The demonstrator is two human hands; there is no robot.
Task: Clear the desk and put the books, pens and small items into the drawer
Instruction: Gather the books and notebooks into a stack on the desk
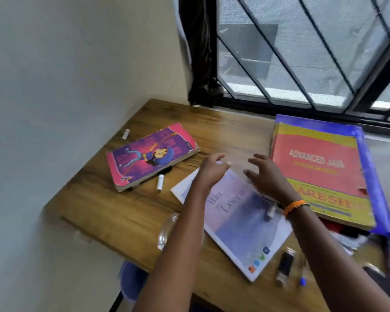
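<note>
We judge the clearing barely begun: nearly everything still lies on the desk, and no drawer shows in this view.

Starting at the desk's left edge, a small white tube lies near the far left corner, by the wall. Just right of it sits the pink cartoon book, with a second white tube touching the wood beside its near edge and something dark tucked under it.

Towards the middle, our left hand hovers with fingers spread and relaxed, holding nothing, above the far corner of the pale notebook. Our right hand, wearing an orange wristband, is likewise spread and empty, just right of the left one. The notebook lies directly beneath both, so it seems the likely next pick; whether either hand touches it we cannot tell through the blur.

Near the front edge lie a black USB stick and a blue cap. At the right edge, the large Java book rests on a blue folder.
</note>
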